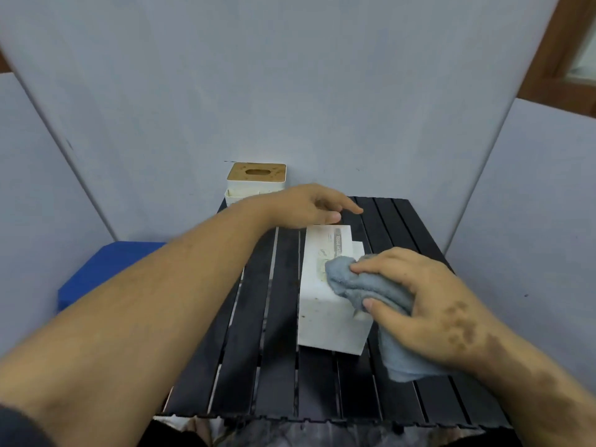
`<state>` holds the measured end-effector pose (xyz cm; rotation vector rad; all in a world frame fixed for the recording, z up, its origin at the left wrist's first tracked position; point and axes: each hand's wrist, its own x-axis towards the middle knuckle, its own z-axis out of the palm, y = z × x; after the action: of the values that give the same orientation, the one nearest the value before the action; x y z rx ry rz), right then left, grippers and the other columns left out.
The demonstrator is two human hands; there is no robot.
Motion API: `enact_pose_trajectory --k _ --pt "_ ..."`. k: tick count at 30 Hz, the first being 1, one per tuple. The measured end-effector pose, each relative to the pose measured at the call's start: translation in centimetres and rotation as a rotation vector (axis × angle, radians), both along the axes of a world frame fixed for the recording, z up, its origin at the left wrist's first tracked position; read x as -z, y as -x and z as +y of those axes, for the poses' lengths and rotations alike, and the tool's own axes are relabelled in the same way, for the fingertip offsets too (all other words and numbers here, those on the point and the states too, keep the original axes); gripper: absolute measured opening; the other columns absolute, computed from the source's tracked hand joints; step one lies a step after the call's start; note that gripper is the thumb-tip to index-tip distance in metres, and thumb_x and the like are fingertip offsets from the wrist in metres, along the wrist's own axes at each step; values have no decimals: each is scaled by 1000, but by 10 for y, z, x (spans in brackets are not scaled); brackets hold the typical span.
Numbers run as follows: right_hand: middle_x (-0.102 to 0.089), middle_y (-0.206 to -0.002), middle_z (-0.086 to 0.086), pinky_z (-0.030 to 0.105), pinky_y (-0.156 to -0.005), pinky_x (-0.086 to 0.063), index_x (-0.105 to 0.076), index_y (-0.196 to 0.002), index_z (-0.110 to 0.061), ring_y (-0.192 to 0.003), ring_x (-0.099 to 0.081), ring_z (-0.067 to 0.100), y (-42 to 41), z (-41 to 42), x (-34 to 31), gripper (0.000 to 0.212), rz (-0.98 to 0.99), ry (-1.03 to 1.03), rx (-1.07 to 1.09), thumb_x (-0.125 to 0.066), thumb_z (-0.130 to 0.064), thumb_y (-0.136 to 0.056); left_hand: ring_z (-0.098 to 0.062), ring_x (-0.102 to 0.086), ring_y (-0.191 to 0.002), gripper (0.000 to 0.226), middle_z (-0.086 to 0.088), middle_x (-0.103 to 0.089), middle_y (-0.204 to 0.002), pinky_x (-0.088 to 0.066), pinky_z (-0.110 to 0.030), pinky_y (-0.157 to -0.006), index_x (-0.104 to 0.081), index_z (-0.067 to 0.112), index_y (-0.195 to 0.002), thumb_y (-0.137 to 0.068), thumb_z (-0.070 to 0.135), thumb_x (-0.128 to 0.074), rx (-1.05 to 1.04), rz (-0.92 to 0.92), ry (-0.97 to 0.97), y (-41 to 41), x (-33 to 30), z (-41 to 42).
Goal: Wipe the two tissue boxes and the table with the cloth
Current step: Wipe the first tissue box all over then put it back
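2 tissue boxes: white tissue box [325, 295] at frame centre on black slatted table [280, 375], wooden-lidded tissue box [256, 179] above it. Right hand [429, 304] grips grey cloth [371, 285] atop the white box. Left hand [309, 206] open, empty, partly hiding the wooden-lidded box. Blue block [106, 269] at left.

Pale grey-blue panels [258, 91] are standing around the black slatted counter [280, 366], meeting at angled seams behind it. A blue block [106, 269] is sitting off the counter's left edge. A brown wooden window frame [561, 50] is showing at upper right.
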<state>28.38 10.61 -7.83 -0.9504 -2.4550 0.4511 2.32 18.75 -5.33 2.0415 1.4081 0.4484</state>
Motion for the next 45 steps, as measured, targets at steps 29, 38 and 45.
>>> enact_pose_trajectory --k 29,38,45 --pt "-56 -115 -22 32 -87 -52 -63 -122 -44 -106 -58 9 35 11 -9 45 -203 -49 -250 -51 -40 -79 -24 -74 -92 34 -1 -75 -102 -62 -62 -77 -68 33 -125 -92 22 -70 159 23 428 17 14 42" --pt "-56 -106 -10 42 -79 -52 -61 -120 -41 -91 -57 20 61 25 -6 42 -238 -122 -157 -50 -39 -80 -14 -71 -75 34 7 -76 -86 -55 -28 -63 -67 26 -123 -97 5 -62 166 5 413 15 17 40" --pt "-57 -109 -11 39 -77 -54 -63 -120 -43 -92 -56 18 42 16 1 44 -162 -151 -206 -50 -44 -79 -37 -69 -109 37 -20 -70 -124 -57 -58 -95 -67 34 -126 -89 30 -71 184 -62 416 16 24 39"
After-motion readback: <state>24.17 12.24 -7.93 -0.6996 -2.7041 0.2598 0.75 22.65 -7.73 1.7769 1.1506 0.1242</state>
